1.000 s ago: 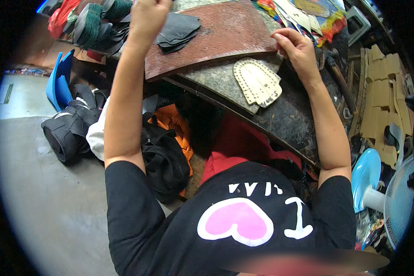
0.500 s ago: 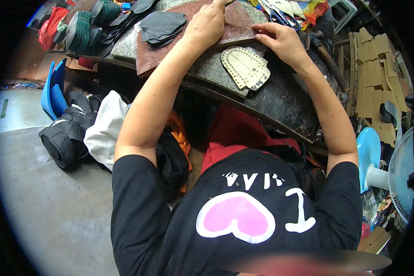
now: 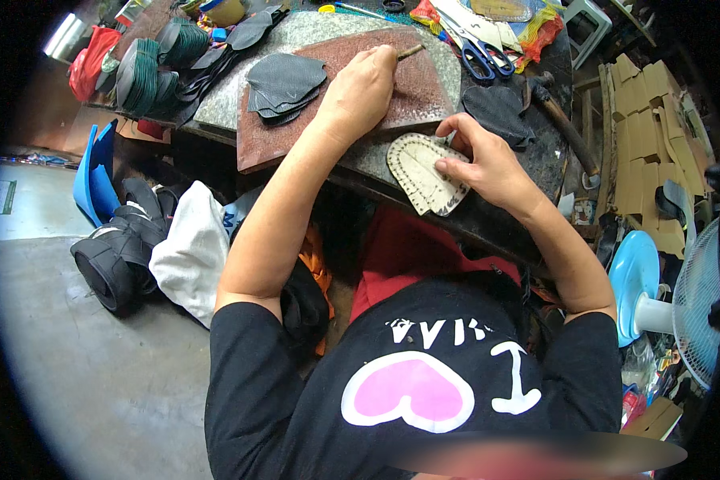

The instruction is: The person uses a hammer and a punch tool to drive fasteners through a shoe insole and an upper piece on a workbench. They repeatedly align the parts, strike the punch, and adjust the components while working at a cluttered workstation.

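My left hand [image 3: 362, 94] is closed around a thin brown stick [image 3: 410, 53], whose end sticks out past the fingers. It rests over a reddish-brown board [image 3: 284, 144]; what lies under the fingers is hidden. Beside it on the board is a small stack of dark grey, rounded leather-like pieces [image 3: 284, 84]. My right hand [image 3: 492, 166] has its thumb and curled fingers at the right side of a cream, rounded template [image 3: 418, 178] with rows of dark holes. The template lies at the near edge of the grey stone slab [image 3: 368, 170], partly covered by the thumb.
Beyond my right hand lie a dark rounded piece [image 3: 500, 116], blue-handled scissors [image 3: 484, 60] and a hammer [image 3: 564, 120]. Green cord spools [image 3: 140, 76] stand at far left. A fan [image 3: 700, 304] and cardboard [image 3: 652, 144] are on the right.
My right hand has come nearer and taken hold of the template's side, uncovering the dark piece beyond. The template sits slightly nearer me. My left hand still holds the stick; the view has shifted.
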